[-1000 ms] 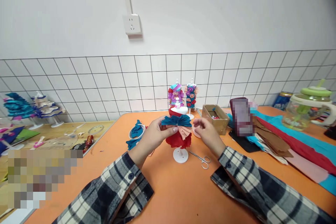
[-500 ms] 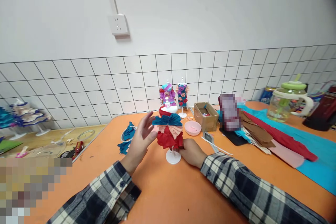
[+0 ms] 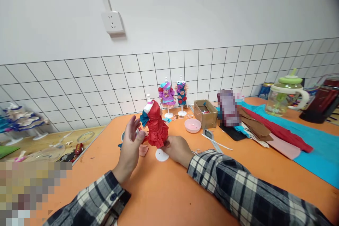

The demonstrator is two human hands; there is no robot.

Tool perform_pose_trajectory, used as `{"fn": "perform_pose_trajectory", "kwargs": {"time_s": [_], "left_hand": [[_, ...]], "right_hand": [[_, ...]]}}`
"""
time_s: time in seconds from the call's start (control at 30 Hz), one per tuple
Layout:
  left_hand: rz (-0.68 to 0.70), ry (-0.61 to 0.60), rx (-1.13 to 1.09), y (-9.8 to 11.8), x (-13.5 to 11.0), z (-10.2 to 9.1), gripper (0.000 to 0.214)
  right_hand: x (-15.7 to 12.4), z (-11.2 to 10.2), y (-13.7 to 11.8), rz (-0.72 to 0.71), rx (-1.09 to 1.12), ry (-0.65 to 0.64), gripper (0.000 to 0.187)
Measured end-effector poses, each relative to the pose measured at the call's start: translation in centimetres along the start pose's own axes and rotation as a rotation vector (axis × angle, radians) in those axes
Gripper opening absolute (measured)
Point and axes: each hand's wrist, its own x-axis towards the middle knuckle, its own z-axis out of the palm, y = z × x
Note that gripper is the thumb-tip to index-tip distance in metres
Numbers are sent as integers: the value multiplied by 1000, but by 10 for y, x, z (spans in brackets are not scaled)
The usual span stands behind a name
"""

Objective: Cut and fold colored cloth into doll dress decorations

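Note:
A small mannequin in a red crepe-paper dress (image 3: 156, 127) with a teal bow at its back stands on a white round base (image 3: 161, 155) on the orange table (image 3: 169, 190). My right hand (image 3: 177, 150) is closed around the stand just under the skirt. My left hand (image 3: 131, 140) hovers open beside the dress on its left, fingers spread near the teal bow. A pink paper scrap (image 3: 143, 150) lies on the table under that hand.
Two dressed mannequins (image 3: 173, 95) stand by the tiled wall. A pink dish (image 3: 192, 125), a cardboard box (image 3: 205, 113), crepe-paper sheets (image 3: 296, 141) and a green-lidded jug (image 3: 284, 95) lie to the right. More paper dresses (image 3: 18, 120) stand on the wooden table at left.
My left hand let go of the teal bow and opened. My right hand dropped to the stand and turned the mannequin, so the bow now shows at its side. The view shifted right.

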Motion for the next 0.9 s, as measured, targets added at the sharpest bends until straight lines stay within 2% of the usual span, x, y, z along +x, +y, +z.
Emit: {"fn": "perform_pose_trajectory", "kwargs": {"time_s": [0.07, 0.17, 0.3, 0.37, 0.47, 0.53, 0.57, 0.63, 0.67, 0.7, 0.77, 0.83, 0.9], "left_hand": [[-37, -48, -75, 10, 15, 0, 61], [-82, -233, -162, 23, 31, 2, 59], [-119, -398, -246, 34, 34, 7, 68], [-169, -436, -265, 36, 33, 7, 67], [-226, -397, -308, 30, 30, 6, 57], [-223, -292, -330, 21, 26, 6, 46], [-199, -200, -323, 15, 23, 7, 40], [-88, 97, -264, 4, 12, 10, 26], [-45, 206, -216, -1, 6, 12, 22], [-19, 223, -169, -5, 0, 13, 21], [16, 155, -44, -8, -10, 14, 22], [44, 113, 107, -4, -14, 14, 26], [75, 131, 221, 2, -12, 14, 30]], "right_hand": [[2, 3, -3, 8, -3, 3, 21], [2, 6, -5, 10, -6, 14, 22], [-2, 5, -4, 7, -11, 24, 21], [-4, 4, -2, 11, -13, 29, 22], [-5, 4, 1, 10, -10, 45, 25], [-6, 5, 2, 10, 1, 56, 23], [-6, 5, 2, 11, 9, 56, 21], [-7, 5, 2, 14, 30, 50, 18], [-8, 5, 1, 15, 39, 47, 16], [-8, 5, 0, 16, 46, 46, 16], [-9, 4, -1, 22, 49, 47, 16], [-9, 4, -2, 35, 42, 48, 17], [-9, 4, -3, 41, 42, 52, 17]]}}
